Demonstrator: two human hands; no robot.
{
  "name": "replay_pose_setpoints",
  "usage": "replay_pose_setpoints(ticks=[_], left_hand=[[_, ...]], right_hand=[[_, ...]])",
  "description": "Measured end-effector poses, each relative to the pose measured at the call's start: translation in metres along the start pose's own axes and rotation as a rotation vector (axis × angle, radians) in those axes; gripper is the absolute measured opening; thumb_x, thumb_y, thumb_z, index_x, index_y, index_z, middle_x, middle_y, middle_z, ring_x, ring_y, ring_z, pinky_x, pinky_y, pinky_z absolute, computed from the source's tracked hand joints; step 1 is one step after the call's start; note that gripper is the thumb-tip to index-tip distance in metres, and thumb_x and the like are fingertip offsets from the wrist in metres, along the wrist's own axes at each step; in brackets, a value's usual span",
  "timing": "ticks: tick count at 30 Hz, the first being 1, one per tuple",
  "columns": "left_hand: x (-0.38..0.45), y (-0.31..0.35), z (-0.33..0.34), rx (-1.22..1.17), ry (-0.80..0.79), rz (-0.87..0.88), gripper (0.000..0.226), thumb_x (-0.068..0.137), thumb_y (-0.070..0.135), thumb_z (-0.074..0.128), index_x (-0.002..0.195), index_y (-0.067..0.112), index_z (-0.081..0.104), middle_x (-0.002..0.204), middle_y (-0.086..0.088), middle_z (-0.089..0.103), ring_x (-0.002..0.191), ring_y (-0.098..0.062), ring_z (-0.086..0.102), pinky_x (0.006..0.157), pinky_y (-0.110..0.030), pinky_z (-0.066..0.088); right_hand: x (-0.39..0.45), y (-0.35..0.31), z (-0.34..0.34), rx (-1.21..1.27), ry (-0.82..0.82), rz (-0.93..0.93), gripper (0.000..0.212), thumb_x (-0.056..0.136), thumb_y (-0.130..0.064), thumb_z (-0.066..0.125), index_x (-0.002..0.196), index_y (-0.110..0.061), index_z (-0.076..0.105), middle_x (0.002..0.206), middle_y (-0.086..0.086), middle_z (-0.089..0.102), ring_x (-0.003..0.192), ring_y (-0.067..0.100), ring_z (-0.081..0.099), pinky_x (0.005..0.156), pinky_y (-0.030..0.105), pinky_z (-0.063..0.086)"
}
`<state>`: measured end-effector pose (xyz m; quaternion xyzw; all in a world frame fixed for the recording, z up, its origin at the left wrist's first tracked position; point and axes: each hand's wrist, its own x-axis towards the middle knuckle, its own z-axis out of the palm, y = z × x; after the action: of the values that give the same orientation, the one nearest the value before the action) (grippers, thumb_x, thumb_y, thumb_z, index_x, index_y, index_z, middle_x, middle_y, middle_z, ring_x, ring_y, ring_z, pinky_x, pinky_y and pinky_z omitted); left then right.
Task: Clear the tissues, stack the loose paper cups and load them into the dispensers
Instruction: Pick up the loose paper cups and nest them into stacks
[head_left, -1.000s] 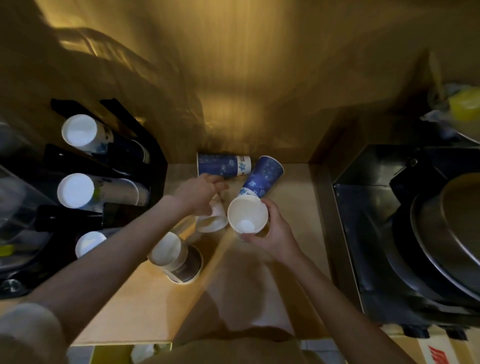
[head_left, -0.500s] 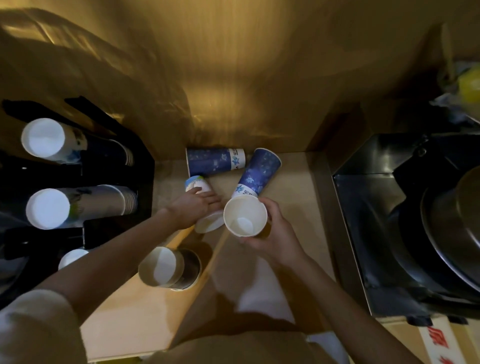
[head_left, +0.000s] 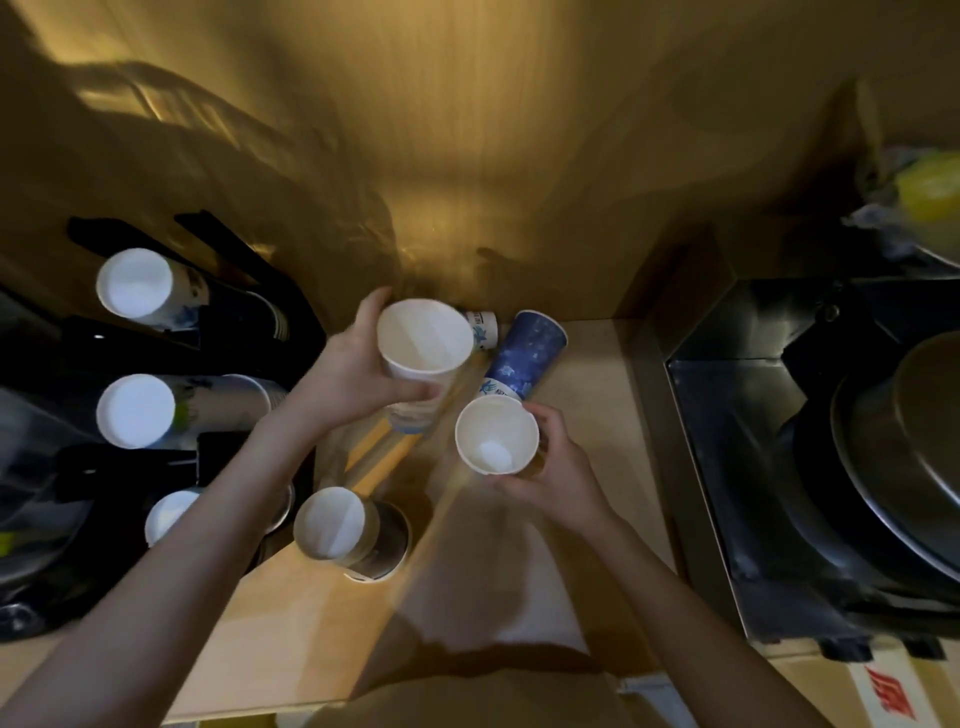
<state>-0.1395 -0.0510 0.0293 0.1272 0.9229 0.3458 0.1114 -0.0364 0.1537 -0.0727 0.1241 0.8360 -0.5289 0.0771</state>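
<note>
Up off the desk (head_left: 597, 467) comes the left hand (head_left: 345, 379), fingers closed round 1 cup (head_left: 423, 345); the right hand (head_left: 558, 467) grips another cup (head_left: 496, 435). Squeezing could crush them.

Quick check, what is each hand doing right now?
Left hand: closed around a white cup, lifted off the counter.
Right hand: closed around another white cup, mouth facing the camera.

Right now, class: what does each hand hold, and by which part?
The left hand grips a white paper cup around its side wall, just below the rim. The right hand holds another paper cup around its side wall.
</note>
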Motion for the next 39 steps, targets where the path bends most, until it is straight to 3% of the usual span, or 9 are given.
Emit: replay_pose_setpoints(ticks=[5,11,14,18,22,27,30,35,39], left_hand=[[-0.038,0.044,0.009,-0.215,0.140,0.085,0.098,0.065,0.033,0.079,0.142,0.023,0.020,0.126,0.013,0.038,0.116,-0.006,0.039,0.093,-0.025,0.038],[-0.050,0.038,0.074,-0.158,0.061,0.029,0.095,0.054,0.034,0.086,0.132,0.027,0.033,0.121,0.010,0.046,0.105,-0.004,0.042,0.082,-0.022,0.034],[-0.051,0.025,0.101,-0.132,0.000,0.030,0.098,0.054,0.028,0.087,0.135,0.022,0.032,0.132,0.002,0.046,0.116,-0.012,0.045,0.090,-0.024,0.035],[-0.053,0.013,0.118,-0.148,-0.152,0.005,0.109,0.062,0.049,0.074,0.146,0.020,0.010,0.150,-0.004,0.029,0.135,-0.020,0.033,0.110,-0.036,0.033],[-0.053,0.010,0.131,-0.060,-0.213,0.027,0.104,0.077,0.054,0.062,0.146,0.022,-0.009,0.157,0.000,0.015,0.139,-0.018,0.025,0.103,-0.025,0.026],[-0.044,0.027,0.144,-0.160,-0.197,0.006,0.093,0.075,0.041,0.070,0.145,0.023,0.011,0.144,-0.002,0.036,0.118,-0.011,0.040,0.092,-0.022,0.034],[-0.035,0.044,0.158,-0.101,-0.187,0.026,0.094,0.074,0.041,0.071,0.145,0.020,0.014,0.146,-0.004,0.036,0.127,-0.019,0.040,0.096,-0.024,0.034],[-0.024,0.070,0.180,-0.038,-0.223,0.069,0.097,0.073,0.046,0.070,0.146,0.016,0.013,0.149,-0.007,0.032,0.132,-0.023,0.038,0.105,-0.030,0.034],[-0.019,0.081,0.186,0.017,-0.250,0.097,0.098,0.076,0.046,0.067,0.147,0.014,0.008,0.150,-0.011,0.028,0.132,-0.026,0.036,0.104,-0.030,0.033]], right_hand=[[-0.001,0.003,0.003,0.034,0.027,-0.002,0.087,0.050,-0.036,0.085,0.122,-0.039,0.038,0.122,-0.007,0.060,0.110,0.015,0.057,0.092,0.040,0.051],[-0.005,0.005,0.001,0.062,0.051,0.033,0.087,0.049,-0.037,0.086,0.121,-0.036,0.038,0.121,-0.004,0.060,0.109,0.017,0.059,0.090,0.039,0.052],[-0.010,0.007,0.001,0.051,0.063,0.023,0.084,0.051,-0.035,0.087,0.119,-0.031,0.039,0.111,-0.007,0.059,0.102,0.015,0.058,0.083,0.031,0.050],[-0.017,0.011,-0.001,0.065,0.095,0.009,0.085,0.047,-0.038,0.081,0.121,-0.030,0.039,0.111,-0.007,0.056,0.104,0.017,0.058,0.085,0.032,0.051],[-0.023,0.014,-0.005,0.060,0.119,-0.003,0.081,0.053,-0.034,0.076,0.125,-0.025,0.039,0.113,-0.009,0.053,0.104,0.013,0.054,0.080,0.018,0.045],[-0.032,0.021,-0.020,0.002,0.218,-0.004,0.085,0.052,-0.034,0.079,0.127,-0.019,0.041,0.118,-0.001,0.057,0.106,0.019,0.057,0.087,0.034,0.051],[-0.035,0.025,-0.040,-0.002,0.250,0.023,0.087,0.055,-0.028,0.083,0.129,-0.020,0.039,0.121,-0.003,0.053,0.111,0.016,0.052,0.093,0.035,0.049],[-0.042,0.033,-0.065,-0.044,0.305,0.039,0.094,0.053,-0.039,0.076,0.134,-0.012,0.037,0.122,-0.002,0.050,0.109,0.009,0.046,0.085,0.009,0.035],[-0.043,0.042,-0.074,-0.052,0.277,0.093,0.104,0.051,-0.048,0.069,0.139,-0.013,0.027,0.129,0.004,0.052,0.117,0.019,0.052,0.098,0.035,0.045]])
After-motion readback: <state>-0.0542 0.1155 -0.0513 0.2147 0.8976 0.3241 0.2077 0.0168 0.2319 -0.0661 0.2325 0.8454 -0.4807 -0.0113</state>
